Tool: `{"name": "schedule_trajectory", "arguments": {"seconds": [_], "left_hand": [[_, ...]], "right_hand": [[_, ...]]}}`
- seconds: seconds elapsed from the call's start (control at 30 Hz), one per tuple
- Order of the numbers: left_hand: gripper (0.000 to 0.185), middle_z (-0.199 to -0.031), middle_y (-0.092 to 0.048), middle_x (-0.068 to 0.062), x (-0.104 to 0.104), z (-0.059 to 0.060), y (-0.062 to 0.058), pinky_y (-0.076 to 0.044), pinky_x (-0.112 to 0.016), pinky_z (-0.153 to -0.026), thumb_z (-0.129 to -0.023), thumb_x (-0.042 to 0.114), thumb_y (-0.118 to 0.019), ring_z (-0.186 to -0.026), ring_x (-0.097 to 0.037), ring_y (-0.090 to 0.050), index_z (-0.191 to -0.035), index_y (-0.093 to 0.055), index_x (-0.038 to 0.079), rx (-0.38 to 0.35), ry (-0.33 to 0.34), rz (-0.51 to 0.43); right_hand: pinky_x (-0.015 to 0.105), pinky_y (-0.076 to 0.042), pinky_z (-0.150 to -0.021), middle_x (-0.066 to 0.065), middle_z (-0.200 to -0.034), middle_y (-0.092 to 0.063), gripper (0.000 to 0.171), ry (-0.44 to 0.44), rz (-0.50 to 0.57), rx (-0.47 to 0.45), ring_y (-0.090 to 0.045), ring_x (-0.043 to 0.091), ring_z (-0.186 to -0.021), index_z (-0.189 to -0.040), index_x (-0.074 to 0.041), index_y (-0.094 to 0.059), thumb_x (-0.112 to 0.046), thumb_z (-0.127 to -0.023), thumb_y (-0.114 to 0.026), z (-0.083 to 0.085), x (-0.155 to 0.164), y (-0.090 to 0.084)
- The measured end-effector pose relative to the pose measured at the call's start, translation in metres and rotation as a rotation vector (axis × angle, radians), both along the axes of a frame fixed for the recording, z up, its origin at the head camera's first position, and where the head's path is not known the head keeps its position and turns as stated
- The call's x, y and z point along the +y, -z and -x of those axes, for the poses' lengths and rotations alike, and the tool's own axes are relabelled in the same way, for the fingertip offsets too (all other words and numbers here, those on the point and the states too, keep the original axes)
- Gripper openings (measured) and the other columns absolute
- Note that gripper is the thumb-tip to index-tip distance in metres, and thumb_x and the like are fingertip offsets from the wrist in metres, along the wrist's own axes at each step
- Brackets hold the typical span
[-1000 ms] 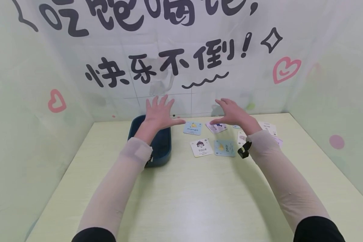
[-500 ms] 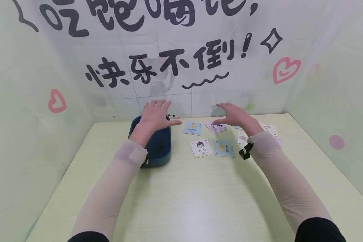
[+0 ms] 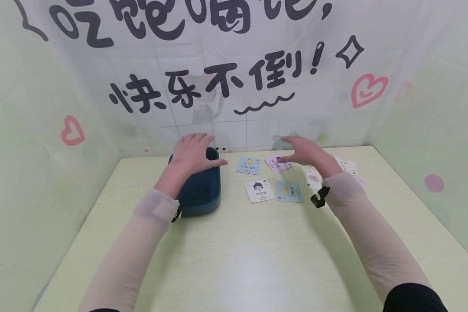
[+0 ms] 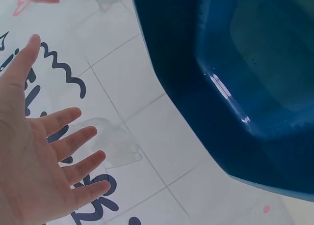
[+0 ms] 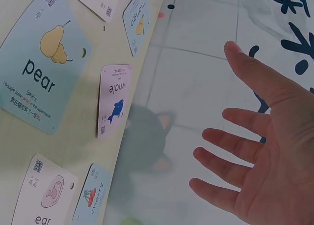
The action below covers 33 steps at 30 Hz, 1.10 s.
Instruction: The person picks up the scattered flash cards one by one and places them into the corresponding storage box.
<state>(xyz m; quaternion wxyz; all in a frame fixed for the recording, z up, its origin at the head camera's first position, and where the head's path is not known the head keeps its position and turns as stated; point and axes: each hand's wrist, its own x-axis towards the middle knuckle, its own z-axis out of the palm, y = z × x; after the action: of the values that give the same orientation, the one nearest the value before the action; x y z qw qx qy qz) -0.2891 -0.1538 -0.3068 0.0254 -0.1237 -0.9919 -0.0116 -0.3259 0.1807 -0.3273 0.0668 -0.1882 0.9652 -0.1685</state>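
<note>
Over the whale card (image 3: 277,164) on the tabletop (image 3: 257,242) hovers the right hand (image 3: 302,151), grip spread, holding nothing; probably thin, light, slick, best lifted by an edge; left hand (image 3: 191,152) open above the blue tray (image 3: 203,190)

dark blue tray (image 3: 203,197) left on table; pink whale card (image 3: 277,164) flat, just beside mango card (image 3: 248,165).
</note>
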Motion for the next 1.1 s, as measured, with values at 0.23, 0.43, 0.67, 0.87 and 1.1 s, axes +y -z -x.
{"name": "schedule_trajectory", "arguments": {"seconds": [0.23, 0.43, 0.67, 0.87, 1.1], "left_hand": [[0.097, -0.159, -0.036, -0.015, -0.013, -0.009, 0.007, -0.024, -0.059, -0.122, -0.081, 0.078, -0.058, -0.146, -0.039, -0.032, -0.154, -0.039, 0.016, 0.014, 0.008, -0.018], [0.099, -0.159, -0.036, -0.017, -0.029, -0.017, 0.016, -0.023, -0.059, -0.122, -0.081, 0.078, -0.057, -0.147, -0.039, -0.031, -0.154, -0.038, 0.015, 0.012, 0.015, -0.007], [0.101, -0.159, -0.036, -0.018, -0.048, -0.027, 0.029, -0.023, -0.06, -0.121, -0.081, 0.078, -0.058, -0.146, -0.041, -0.03, -0.154, -0.038, 0.012, -0.007, 0.013, -0.012], [0.104, -0.159, -0.035, -0.02, -0.061, -0.033, 0.038, -0.024, -0.06, -0.121, -0.081, 0.077, -0.058, -0.147, -0.042, -0.031, -0.156, -0.032, 0.01, -0.024, 0.022, -0.007], [0.106, -0.16, -0.033, -0.021, -0.072, -0.041, 0.046, -0.023, -0.061, -0.121, -0.081, 0.076, -0.059, -0.146, -0.045, -0.03, -0.157, -0.03, 0.008, -0.046, 0.016, 0.004]], "right_hand": [[0.059, -0.026, -0.121, 0.02, -0.159, -0.035, 0.083, -0.001, 0.007, -0.003, -0.03, 0.042, -0.148, -0.153, -0.004, -0.035, -0.039, -0.088, -0.074, -0.003, 0.006, 0.004], [0.058, -0.025, -0.121, 0.02, -0.159, -0.035, 0.082, 0.012, 0.016, -0.017, -0.03, 0.042, -0.148, -0.153, -0.004, -0.037, -0.039, -0.088, -0.074, -0.003, 0.011, 0.01], [0.057, -0.026, -0.121, 0.02, -0.158, -0.037, 0.08, 0.028, 0.014, -0.015, -0.031, 0.041, -0.148, -0.152, -0.005, -0.039, -0.039, -0.088, -0.074, -0.004, 0.021, 0.016], [0.058, -0.027, -0.12, 0.021, -0.157, -0.039, 0.08, 0.028, 0.014, -0.007, -0.032, 0.042, -0.147, -0.151, -0.003, -0.039, -0.038, -0.089, -0.074, -0.007, 0.029, 0.021], [0.059, -0.03, -0.118, 0.02, -0.156, -0.04, 0.078, 0.051, 0.023, -0.023, -0.036, 0.042, -0.145, -0.151, -0.005, -0.039, -0.038, -0.089, -0.074, -0.009, 0.036, 0.023]]}}
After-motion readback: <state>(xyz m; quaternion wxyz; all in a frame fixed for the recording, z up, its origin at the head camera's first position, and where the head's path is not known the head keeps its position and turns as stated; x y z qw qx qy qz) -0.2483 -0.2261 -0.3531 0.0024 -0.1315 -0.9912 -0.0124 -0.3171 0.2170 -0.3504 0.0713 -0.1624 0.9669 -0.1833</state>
